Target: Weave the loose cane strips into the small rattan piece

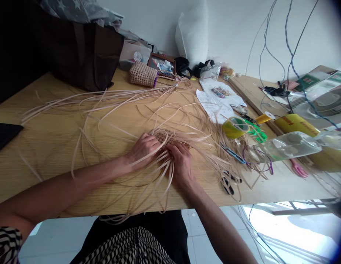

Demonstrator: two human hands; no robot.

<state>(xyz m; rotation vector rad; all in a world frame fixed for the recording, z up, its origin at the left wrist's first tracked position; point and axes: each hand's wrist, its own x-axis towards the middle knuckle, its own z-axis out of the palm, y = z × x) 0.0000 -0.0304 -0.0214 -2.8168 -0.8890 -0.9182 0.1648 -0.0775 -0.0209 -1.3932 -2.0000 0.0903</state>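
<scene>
A partly woven piece of pale tan strips lies on the table in front of me, with long loose strips fanning out on every side. My left hand grips its left edge with fingers curled, and a strip crosses over that hand. At the near right edge, my right hand is closed on the same weaving, thumb and fingertips pressed in close to the left hand. The fingertips of both hands are partly hidden among the strips.
Behind lie a bundle of loose strips and a finished-looking woven basket on its side. To the right are a blue cutter, black-handled scissors, a tape roll, papers and a clear plastic bottle. A dark bag stands back left.
</scene>
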